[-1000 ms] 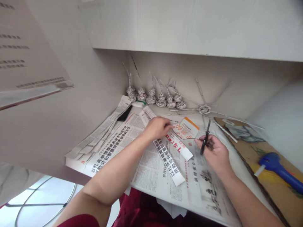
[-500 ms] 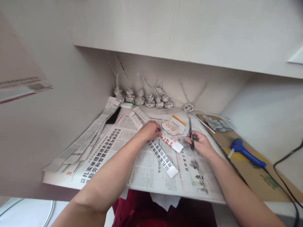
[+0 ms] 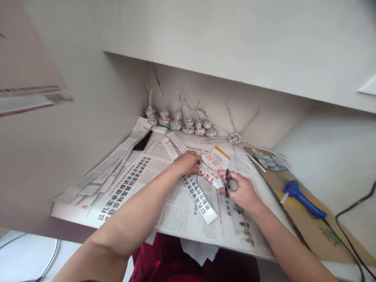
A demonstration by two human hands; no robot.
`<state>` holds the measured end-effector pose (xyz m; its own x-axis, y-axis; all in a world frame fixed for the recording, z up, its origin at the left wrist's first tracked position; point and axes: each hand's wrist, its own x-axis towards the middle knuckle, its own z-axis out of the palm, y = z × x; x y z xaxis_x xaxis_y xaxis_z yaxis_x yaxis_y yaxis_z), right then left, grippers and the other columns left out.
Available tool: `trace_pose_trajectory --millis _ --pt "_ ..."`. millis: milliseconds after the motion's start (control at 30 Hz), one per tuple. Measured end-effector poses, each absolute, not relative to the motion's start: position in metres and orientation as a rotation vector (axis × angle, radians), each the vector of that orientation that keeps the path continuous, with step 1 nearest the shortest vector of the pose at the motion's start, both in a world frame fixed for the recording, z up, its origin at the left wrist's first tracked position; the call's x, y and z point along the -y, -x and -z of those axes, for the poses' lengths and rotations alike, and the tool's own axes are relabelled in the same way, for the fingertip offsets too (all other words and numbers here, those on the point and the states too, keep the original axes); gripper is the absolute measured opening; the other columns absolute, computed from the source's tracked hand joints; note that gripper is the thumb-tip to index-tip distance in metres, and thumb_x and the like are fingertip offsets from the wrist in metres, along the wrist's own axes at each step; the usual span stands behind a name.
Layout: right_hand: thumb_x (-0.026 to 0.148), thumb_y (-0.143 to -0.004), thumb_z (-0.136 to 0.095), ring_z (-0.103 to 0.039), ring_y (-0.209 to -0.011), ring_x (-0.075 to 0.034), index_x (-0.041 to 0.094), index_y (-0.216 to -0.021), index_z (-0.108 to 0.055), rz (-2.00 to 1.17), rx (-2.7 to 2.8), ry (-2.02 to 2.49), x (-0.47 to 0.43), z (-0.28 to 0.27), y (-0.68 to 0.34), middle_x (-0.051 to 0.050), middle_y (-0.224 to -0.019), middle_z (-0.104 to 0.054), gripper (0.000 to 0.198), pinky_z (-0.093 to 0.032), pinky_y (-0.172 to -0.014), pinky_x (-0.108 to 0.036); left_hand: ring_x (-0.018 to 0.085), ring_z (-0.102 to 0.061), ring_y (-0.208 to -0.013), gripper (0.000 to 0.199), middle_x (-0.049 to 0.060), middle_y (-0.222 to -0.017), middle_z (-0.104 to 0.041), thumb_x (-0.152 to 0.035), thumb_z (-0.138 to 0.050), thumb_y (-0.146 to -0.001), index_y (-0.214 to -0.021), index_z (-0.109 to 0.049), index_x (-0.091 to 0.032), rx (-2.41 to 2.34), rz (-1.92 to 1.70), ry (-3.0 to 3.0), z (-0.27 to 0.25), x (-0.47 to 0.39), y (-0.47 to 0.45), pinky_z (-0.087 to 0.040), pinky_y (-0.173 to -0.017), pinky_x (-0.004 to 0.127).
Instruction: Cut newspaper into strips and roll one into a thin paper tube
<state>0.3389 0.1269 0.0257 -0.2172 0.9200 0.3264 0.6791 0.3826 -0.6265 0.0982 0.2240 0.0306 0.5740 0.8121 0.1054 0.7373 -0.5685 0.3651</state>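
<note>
While left hand curls, right hand opposite

Newspaper spread on tabletop. Paper strips stacked at left; woven gourds lined along the back, spoked weaving placed to their right. Glue gun laid on cardboard at right. Lettered strip seen between left hand and scissors held in right hand.
</note>
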Motion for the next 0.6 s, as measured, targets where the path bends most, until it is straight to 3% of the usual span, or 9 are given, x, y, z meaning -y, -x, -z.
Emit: trace_pose_trajectory --millis 100,333,467,600 --pt "0.032 -0.066 -0.079 -0.063 -0.099 -0.028 0.026 -0.087 -0.067 -0.364 2.155 1.389 -0.122 -0.029 -0.328 -0.005 -0.099 -0.073 0.025 -0.043 -0.092 -0.04 0.027 -0.055 -0.109 0.041 0.009 -0.108 -0.061 -0.044 -0.079 -0.072 -0.105 -0.069 -0.021 -1.287 -0.4 -2.537 -0.03 -0.224 -0.099 -0.043 -0.09 0.031" --pt "0.022 -0.074 -0.061 -0.065 -0.072 -0.027 0.026 -0.091 -0.066 -0.265 2.237 1.557 -0.135 -0.03 -0.321 -0.004 -0.079 -0.073 0.018 -0.039 -0.063 -0.033 0.027 -0.056 -0.106 0.042 0.008 -0.105 -0.062 -0.047 -0.077 -0.073 -0.105 -0.069 -0.021 -1.283 -0.452 -2.565 -0.025 -0.226 -0.101 -0.045 -0.086 0.031" --pt "0.022 -0.071 -0.063 -0.066 -0.071 -0.024 0.027 -0.085 -0.064 -0.399 2.2 1.541 -0.15 -0.036 -0.326 0.0 -0.075 -0.072 0.015 -0.041 -0.064 -0.031 0.027 -0.056 -0.108 0.042 0.009 -0.107 -0.063 -0.045 -0.074 -0.077 -0.112 -0.069 -0.021 -1.289 -0.5 -2.556 -0.021 -0.23 -0.1 -0.045 -0.087 0.031" --pt "0.031 -0.073 -0.065 -0.069 -0.085 -0.022 0.025 -0.087 -0.06 -0.614 1.993 1.49 -0.165 -0.034 -0.335 -0.002 -0.089 -0.074 0.016 -0.048 -0.074 -0.031 0.027 -0.055 -0.108 0.041 0.008 -0.105 -0.065 -0.041 -0.079 -0.072 -0.108 -0.071 -0.021 -1.305 -0.585 -2.566 -0.017 -0.234 -0.097 -0.045 -0.088 0.031"
